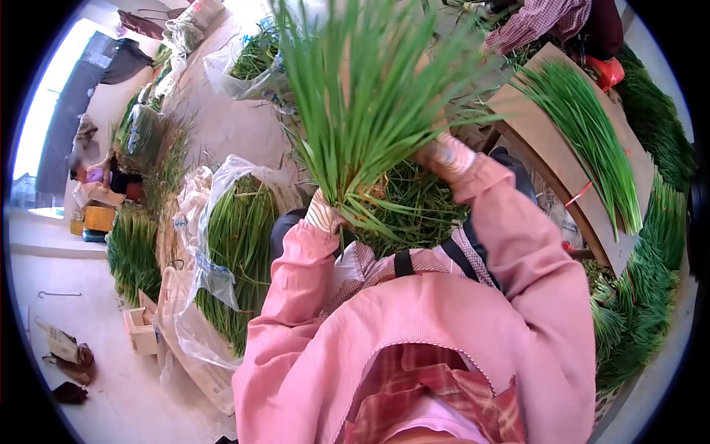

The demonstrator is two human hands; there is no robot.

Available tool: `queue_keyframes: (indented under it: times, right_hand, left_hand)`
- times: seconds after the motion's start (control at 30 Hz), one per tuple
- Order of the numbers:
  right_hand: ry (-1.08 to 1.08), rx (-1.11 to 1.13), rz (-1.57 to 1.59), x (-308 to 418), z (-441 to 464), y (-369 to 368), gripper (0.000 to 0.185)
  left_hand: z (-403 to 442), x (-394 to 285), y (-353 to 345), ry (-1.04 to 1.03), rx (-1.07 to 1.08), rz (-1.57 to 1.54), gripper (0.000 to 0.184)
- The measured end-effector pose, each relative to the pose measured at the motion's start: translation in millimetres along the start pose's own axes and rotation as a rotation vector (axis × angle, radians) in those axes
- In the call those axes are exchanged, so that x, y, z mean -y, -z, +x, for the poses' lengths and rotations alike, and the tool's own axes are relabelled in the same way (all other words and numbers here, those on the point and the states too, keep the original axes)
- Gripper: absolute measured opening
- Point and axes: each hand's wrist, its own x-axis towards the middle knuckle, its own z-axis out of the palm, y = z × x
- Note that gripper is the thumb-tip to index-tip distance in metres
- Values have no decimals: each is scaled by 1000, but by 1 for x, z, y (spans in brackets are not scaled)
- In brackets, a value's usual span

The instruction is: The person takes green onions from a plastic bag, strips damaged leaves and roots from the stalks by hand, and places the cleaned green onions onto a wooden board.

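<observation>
A large bunch of long green chives (362, 111) fans out in front of me, leaf tips pointing away. My left hand (325, 209), with a striped wrist covering, is closed around the lower left of the bunch; leaves cover most of its fingers. My right hand (433, 152) is at the bunch's right side, its fingers hidden behind blurred leaves. Beneath the bunch, a heap of loose green leaves (418, 207) lies on my lap.
To the right, a tied bundle (584, 126) lies on a brown board (532, 155), with piled greens (643, 325) beyond. A clear plastic bag of greens (240, 237) stands left, another bag (255, 63) ahead. A person's checked sleeve (529, 26) shows top right; another person (111, 177) sits far left.
</observation>
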Motion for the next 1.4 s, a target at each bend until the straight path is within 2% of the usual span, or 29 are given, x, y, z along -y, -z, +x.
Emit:
queue_keyframes:
  times: [0.03,0.1,0.13,0.2,0.23,0.27,0.3,0.33,0.4,0.43,0.47,0.53,0.6,0.63,0.67,0.7,0.8,0.83,0.9,0.97,1.03,1.07,1.1,1.13,1.17,1.23,1.27,1.33,1.4]
  right_hand:
    - [37,44,60,-15,8,1,86]
    - [130,49,175,-32,22,-13,82]
    - [185,7,228,-33,26,-29,80]
    - [288,-82,332,-33,30,-56,77]
    - [336,-132,384,-36,29,-62,76]
    - [212,-166,457,-40,29,-59,80]
    - [205,-170,461,-44,29,-57,80]
    - [182,-154,520,-46,29,-55,81]
    - [145,-189,641,-39,31,-59,78]
    - [139,-192,637,-37,33,-60,78]
    - [146,-207,739,-34,36,-57,78]
    - [114,-271,901,-31,40,-49,78]
    - [155,-193,848,-15,42,-45,81]
    - [198,-114,807,-9,43,-43,83]
    - [173,-57,817,-7,44,-34,86]
    - [267,-252,712,6,44,-38,89]
    - [379,-428,557,23,35,-23,93]
    - [393,-406,551,25,35,-8,91]
    - [375,-543,431,38,33,1,88]
    - [307,-519,296,49,36,12,84]
    - [298,-584,213,71,50,20,65]
    - [233,-628,164,89,65,32,48]
    - [167,-667,117,107,80,44,31]
    - [224,-658,-9,130,95,33,26]
    - [281,-745,80,149,106,14,23]
    - [369,-444,2,193,133,-9,23]
    - [455,-520,-102,198,139,-26,17]
    - [412,-522,-193,196,145,-32,12]
    - [471,-532,-349,167,156,-6,14]
  left_hand:
    - [-1,1,38,-1,69,128,37]
    - [-3,-13,37,195,231,-226,33]
    - [-7,-15,34,192,224,-222,33]
    - [-18,-16,22,-9,-319,-212,29]
    - [-21,-16,19,-9,-328,-216,29]
    - [-24,-15,17,-26,-382,-13,27]
    - [-26,-14,17,-42,-430,192,26]
    - [-27,-12,26,-40,-433,188,26]
    - [-29,-11,28,-278,-388,1012,29]
    - [-40,-13,27,-343,-226,1621,35]
    - [-51,-20,-9,-552,-116,2192,42]
    - [-59,-19,-26,-507,-112,2186,48]
    - [-60,-17,-27,-398,-116,2148,52]
    - [-54,-10,2,-409,-90,1983,52]
    - [-53,-11,-19,-290,-162,1707,52]
    - [-51,-12,-26,-231,-191,1565,52]
    - [-43,-13,-23,-185,-158,1255,51]
    - [-39,-12,-21,-186,-135,1197,51]
    - [-32,-13,-35,-178,-155,1679,52]
    - [-16,-11,-37,-163,-190,1780,54]
    - [10,-5,-1,-310,-191,1918,56]
    - [20,-12,-2,-361,-147,2028,63]
    - [34,-16,-4,-504,-145,2020,63]
    - [47,-21,-12,-693,-185,2001,62]
    - [63,-35,-24,-609,-203,1991,62]
    - [89,-60,-43,-478,-230,1902,70]
    - [89,-70,-50,-576,-271,2052,72]
    - [80,-82,-48,-670,-320,2195,75]
    - [62,-92,-37,-267,-332,2434,69]
